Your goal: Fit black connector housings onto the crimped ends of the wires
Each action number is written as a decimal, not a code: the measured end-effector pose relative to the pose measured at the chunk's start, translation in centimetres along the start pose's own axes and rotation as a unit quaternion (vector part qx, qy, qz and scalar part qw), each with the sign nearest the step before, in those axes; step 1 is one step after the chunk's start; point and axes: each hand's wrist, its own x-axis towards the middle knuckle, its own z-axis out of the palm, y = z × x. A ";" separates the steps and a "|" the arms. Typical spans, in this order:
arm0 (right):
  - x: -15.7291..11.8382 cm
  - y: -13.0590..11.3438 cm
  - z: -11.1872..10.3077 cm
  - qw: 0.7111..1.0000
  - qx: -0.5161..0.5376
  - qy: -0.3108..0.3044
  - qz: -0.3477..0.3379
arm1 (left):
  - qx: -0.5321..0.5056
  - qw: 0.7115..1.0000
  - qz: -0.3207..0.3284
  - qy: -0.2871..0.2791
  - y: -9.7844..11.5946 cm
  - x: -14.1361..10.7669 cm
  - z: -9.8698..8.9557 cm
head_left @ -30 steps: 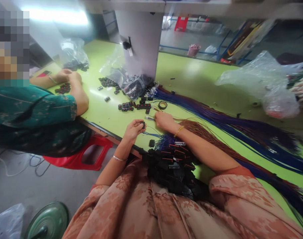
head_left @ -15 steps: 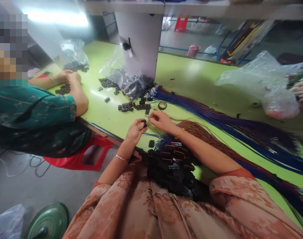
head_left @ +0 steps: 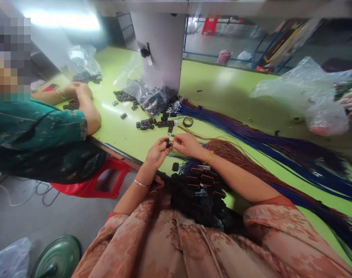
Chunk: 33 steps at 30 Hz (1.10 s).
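Nearer me than the tape roll (head_left: 188, 122), my left hand (head_left: 155, 153) pinches a plug (head_left: 167, 143), likely light, stiff; grip its sides. My right hand (head_left: 191, 145) is pinched closed, contents indiscernible.

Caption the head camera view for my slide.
Left hand grips a black connector, right hand close beside it, brown wires nearby on a green table.

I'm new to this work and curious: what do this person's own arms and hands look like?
The left hand is gloveless, with a thin silvery bangle at the wrist; the right hand, also gloveless, has a yellow bracelet. Loose peach sleeves with a rust-toned, blotchy pattern cover the upper arms.
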 end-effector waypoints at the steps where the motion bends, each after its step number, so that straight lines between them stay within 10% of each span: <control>1: 0.0 0.0 0.0 1.000 -0.004 -0.004 0.001 | 0.002 1.000 0.002 -0.002 0.0 0.0 0.0; 33: -0.1 0.1 0.6 0.992 -0.104 -0.055 -0.045 | 0.109 0.989 0.054 0.088 -1.3 -0.1 1.2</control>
